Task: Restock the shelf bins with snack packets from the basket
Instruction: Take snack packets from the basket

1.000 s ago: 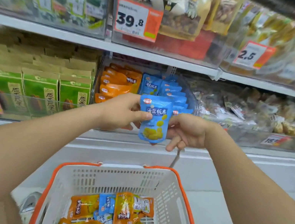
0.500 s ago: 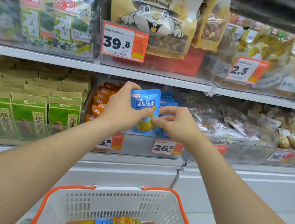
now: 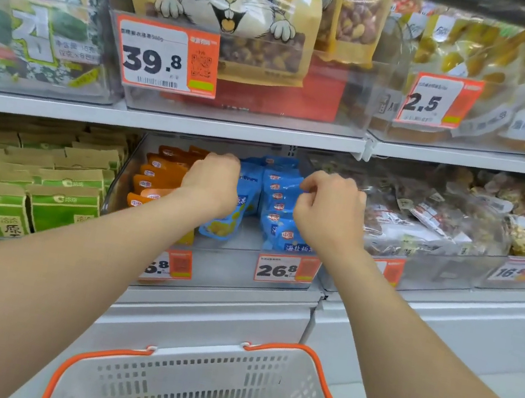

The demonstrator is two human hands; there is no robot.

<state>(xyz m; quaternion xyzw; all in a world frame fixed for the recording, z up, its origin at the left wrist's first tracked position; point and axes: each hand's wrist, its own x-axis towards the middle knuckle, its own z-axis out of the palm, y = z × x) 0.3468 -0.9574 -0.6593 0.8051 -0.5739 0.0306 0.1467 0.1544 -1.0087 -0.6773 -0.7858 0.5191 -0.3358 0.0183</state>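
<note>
- In the shelf bin [image 3: 226, 264]: blue packet [image 3: 221, 226], lowered inside since before; left hand [image 3: 213, 183] grips its top.
- Right hand [image 3: 328, 210]: now off it, fingers curled at blue row [image 3: 279, 201], grip unclear.

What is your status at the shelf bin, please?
Left hand holds blue packet inside shelf bin. Right hand curled at stocked blue row, grip unclear. Nothing seen blocking the slot.
</note>
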